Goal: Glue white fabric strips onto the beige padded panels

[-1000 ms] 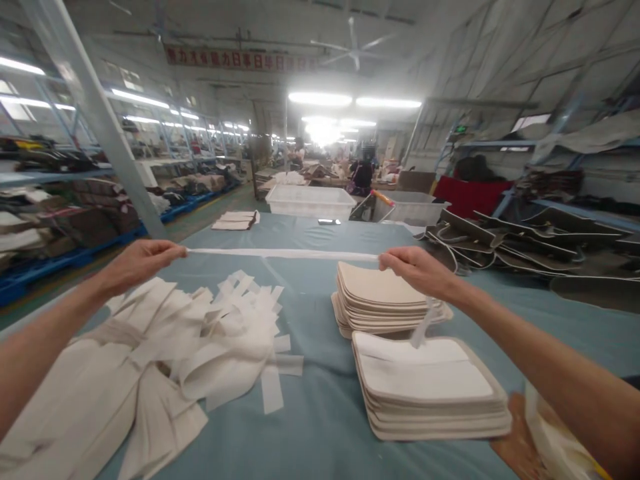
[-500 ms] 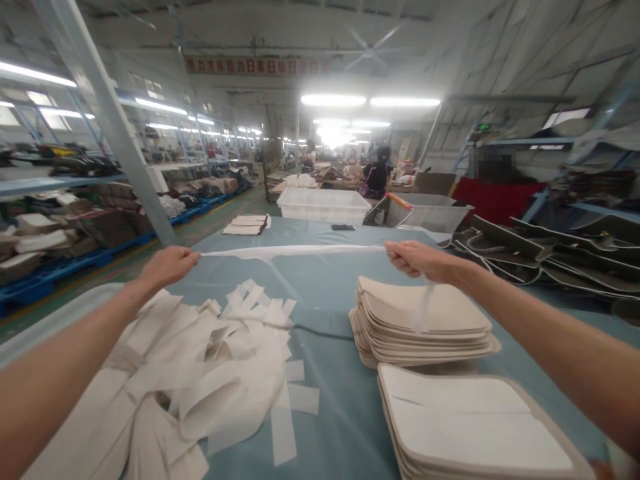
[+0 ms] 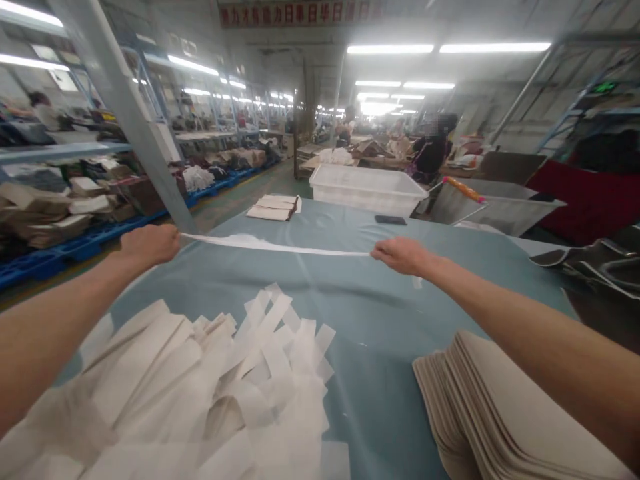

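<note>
A long white strip [image 3: 280, 246] is stretched between my two hands above the blue-grey table [image 3: 350, 300]. My left hand [image 3: 149, 245] is a closed fist on the strip's left end. The right end is pinched in my right hand [image 3: 400, 255], and a short tail hangs below it. A loose pile of white strips [image 3: 200, 393] lies on the table under my left forearm. At the lower right, a stack of beige flat pieces [image 3: 500, 420] shows under my right forearm.
At the table's far edge lie a small stack of beige pieces [image 3: 274, 207] and a dark phone [image 3: 391, 219]. Behind stand a white bin [image 3: 365, 189] and a grey bin [image 3: 480, 207]. A slanted grey post [image 3: 130, 120] and shelves are left; dark pieces [image 3: 600, 267] lie right.
Both hands have reached farther forward over the table with the strip still taut between them. The view has moved closer, so the nearer beige stack has dropped out of sight.
</note>
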A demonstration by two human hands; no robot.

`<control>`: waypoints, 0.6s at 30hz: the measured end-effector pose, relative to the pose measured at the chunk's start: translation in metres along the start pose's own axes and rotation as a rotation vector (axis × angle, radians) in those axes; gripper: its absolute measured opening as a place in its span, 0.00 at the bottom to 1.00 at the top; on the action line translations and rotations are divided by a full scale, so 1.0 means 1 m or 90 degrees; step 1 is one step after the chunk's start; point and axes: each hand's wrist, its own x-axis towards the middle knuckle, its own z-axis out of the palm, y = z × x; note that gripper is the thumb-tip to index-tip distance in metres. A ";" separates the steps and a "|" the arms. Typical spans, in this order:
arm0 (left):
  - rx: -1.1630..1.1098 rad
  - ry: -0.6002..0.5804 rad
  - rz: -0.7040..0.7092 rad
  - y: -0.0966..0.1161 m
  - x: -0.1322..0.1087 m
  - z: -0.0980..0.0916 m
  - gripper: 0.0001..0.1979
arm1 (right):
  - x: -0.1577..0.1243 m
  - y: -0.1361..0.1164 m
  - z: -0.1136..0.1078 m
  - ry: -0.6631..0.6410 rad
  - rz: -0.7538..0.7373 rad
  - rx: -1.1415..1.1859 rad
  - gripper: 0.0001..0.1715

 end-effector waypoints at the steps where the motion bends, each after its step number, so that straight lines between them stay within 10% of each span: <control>1: 0.020 -0.016 -0.009 0.000 0.006 0.006 0.29 | 0.008 -0.006 0.013 -0.019 -0.008 0.005 0.23; 8: 0.105 -0.110 0.006 -0.006 0.041 0.058 0.24 | 0.038 -0.031 0.090 -0.129 -0.062 -0.031 0.24; 18: 0.197 -0.078 0.074 -0.024 0.056 0.090 0.24 | 0.058 -0.022 0.108 -0.156 -0.113 -0.045 0.19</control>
